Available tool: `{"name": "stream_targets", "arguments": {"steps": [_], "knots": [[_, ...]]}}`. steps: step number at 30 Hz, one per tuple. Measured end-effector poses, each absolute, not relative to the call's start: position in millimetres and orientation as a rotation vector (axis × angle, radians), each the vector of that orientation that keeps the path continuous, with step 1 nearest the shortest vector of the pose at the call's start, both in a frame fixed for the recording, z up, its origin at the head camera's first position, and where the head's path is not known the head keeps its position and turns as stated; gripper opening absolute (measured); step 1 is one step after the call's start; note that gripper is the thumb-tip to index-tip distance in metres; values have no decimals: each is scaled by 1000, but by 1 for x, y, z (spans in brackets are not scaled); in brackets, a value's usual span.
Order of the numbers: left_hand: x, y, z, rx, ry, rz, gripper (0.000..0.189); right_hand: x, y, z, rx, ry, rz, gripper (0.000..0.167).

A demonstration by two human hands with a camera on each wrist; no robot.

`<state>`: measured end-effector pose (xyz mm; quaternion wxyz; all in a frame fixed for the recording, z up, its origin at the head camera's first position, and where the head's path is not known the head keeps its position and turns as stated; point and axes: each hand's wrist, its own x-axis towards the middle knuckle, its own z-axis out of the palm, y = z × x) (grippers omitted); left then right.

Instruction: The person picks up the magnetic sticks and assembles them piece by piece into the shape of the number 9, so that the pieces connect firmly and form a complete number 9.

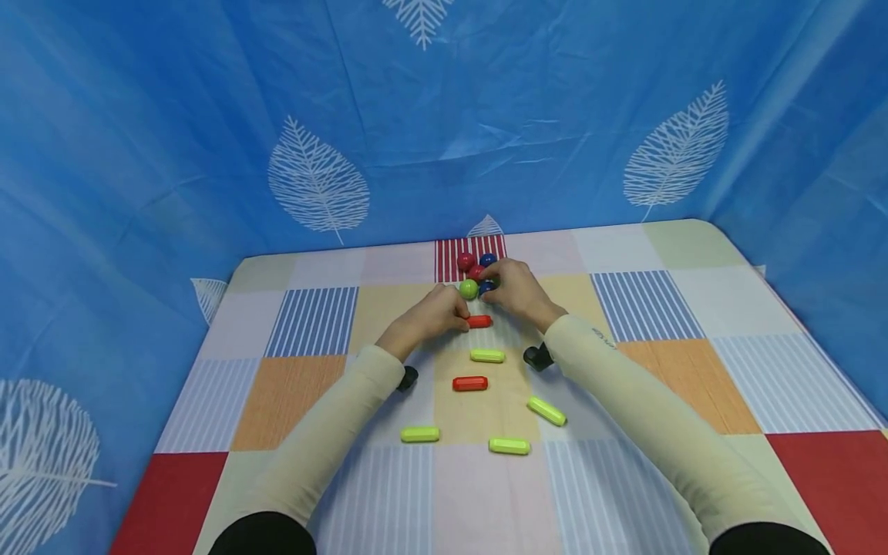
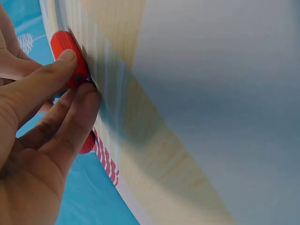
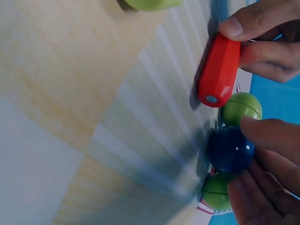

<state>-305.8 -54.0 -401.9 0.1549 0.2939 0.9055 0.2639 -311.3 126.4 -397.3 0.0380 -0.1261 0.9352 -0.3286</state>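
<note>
My left hand pinches one end of a red ribbed rod, thumb on top and fingers beneath. A small metal disc shows in the rod's free end in the right wrist view. Beside it, the thumb and fingers of my right hand pinch a dark blue ball. One green ball sits left of that blue ball, and another green ball is partly covered by the right fingers. Two red balls, one in front and one behind, and a second blue ball lie just beyond.
Nearer on the patchwork cloth lie another red rod and several yellow-green rods, among them one close to the hands and a slanted one by the right forearm. A blue curtain hangs behind the table's far edge.
</note>
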Motion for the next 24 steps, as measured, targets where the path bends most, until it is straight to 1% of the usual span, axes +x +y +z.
{"name": "stream_targets", "arguments": {"steps": [7, 16, 24], "knots": [[-305, -53, -401, 891, 2607, 745, 4, -312, 122, -400, -391, 2897, -979, 31], [-301, -49, -401, 796, 2642, 705, 8, -309, 124, -403, -387, 2906, -950, 35], [-298, -49, -399, 752, 2657, 697, 10, -299, 134, -403, -407, 2914, -939, 33]]}}
